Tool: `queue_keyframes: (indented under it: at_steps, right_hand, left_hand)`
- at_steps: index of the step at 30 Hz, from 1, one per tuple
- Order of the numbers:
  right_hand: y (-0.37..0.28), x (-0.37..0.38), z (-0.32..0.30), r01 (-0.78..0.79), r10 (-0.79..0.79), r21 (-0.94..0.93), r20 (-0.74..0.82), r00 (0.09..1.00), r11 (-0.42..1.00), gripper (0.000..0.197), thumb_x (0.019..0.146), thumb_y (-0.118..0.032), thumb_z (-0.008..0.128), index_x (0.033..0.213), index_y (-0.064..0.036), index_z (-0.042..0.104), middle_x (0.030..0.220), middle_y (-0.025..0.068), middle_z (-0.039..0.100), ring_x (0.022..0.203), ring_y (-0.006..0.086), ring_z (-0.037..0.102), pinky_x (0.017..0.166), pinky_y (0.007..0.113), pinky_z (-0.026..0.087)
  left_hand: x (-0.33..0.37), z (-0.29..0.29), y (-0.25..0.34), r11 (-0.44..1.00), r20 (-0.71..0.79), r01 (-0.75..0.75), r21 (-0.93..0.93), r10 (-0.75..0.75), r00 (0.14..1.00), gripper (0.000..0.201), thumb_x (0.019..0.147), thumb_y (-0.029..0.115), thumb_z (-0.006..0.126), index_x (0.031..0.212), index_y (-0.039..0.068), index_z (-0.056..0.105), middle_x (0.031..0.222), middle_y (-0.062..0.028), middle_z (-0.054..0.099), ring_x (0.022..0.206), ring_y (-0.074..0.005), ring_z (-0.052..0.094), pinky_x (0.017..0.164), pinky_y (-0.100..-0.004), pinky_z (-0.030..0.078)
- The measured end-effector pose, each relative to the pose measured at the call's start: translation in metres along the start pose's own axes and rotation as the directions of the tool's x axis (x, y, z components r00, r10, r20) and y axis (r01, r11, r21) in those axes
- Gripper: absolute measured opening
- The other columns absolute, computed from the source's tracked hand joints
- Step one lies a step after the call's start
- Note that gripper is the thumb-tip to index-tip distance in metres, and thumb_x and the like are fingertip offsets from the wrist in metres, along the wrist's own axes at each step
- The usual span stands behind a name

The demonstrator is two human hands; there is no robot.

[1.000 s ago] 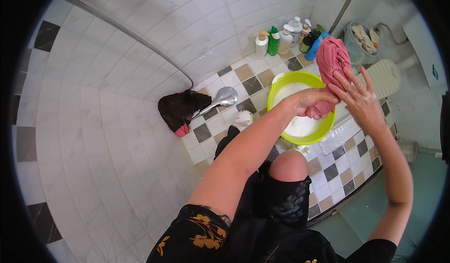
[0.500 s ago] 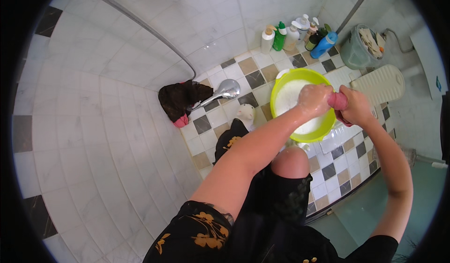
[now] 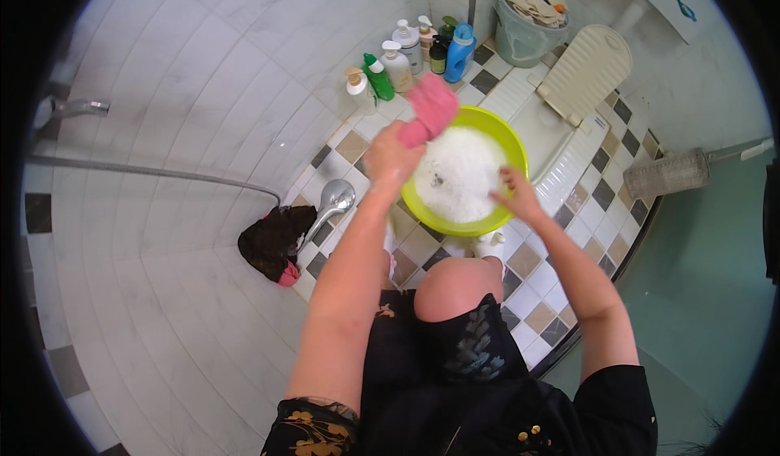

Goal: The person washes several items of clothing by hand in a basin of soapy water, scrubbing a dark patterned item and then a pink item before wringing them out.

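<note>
My left hand [image 3: 392, 160] is closed round one end of a pink cloth [image 3: 435, 105], whose bunched part sticks up past the left rim of a yellow-green basin [image 3: 517, 151]. What the cloth is exactly, I cannot tell. White suds [image 3: 463, 167] fill the basin, with a small dark gap in the foam. Over the basin's right side is my right hand [image 3: 520, 196], fingers apart and holding nothing; whether its fingertips touch the suds is not plain.
Several bottles [image 3: 396, 67] line the wall behind the basin, beside a bin [image 3: 526, 37]. Right of it lies a beige ribbed board [image 3: 587, 72] by a white squat toilet [image 3: 540, 127]. Leftward, a shower head [image 3: 336, 197] rests near dark cloth [image 3: 272, 243] on checkered tiles.
My right hand has let go of the pink cloth and come down over the suds. My left hand has carried the cloth to the basin's left side. The view has shifted.
</note>
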State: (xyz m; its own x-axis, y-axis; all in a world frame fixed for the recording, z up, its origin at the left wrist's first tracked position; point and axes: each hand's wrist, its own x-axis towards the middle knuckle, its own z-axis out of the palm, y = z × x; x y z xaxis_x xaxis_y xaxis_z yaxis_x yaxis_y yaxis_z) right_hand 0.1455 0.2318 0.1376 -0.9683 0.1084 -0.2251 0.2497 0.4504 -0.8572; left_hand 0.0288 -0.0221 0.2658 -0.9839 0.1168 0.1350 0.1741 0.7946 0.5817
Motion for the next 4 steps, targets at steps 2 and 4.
queue_keyframes:
  at_steps: [2, 4]
  right_hand:
    - [0.036, -0.03, 0.036, 0.14, -0.081, -0.359, 0.174, 0.981, 0.923, 0.063, 0.067, -0.026, 0.08, 0.121, -0.006, 0.055, 0.118, 0.0171, 0.056, 0.112, 0.0313, 0.053, 0.1, 0.041, 0.039]
    - [0.038, -0.034, 0.056, 0.182, -0.063, -0.43, 0.276, 0.959, 0.884, 0.063, 0.068, -0.027, 0.079, 0.122, -0.0066, 0.055, 0.119, 0.0175, 0.056, 0.114, 0.0329, 0.053, 0.101, 0.043, 0.038]
  left_hand:
    - [0.009, -0.014, -0.015, 0.962, 0.065, 0.22, -0.163, -0.212, 0.975, 0.034, 0.067, 0.029, 0.076, 0.095, 0.013, 0.066, 0.095, -0.0146, 0.066, 0.08, -0.0286, 0.066, 0.074, -0.04, 0.051]
    - [0.017, -0.035, -0.018, 0.808, 0.29, 0.517, -0.282, -0.442, 0.849, 0.05, 0.071, 0.034, 0.074, 0.112, 0.01, 0.06, 0.113, -0.012, 0.064, 0.094, -0.0205, 0.065, 0.081, -0.0364, 0.05]
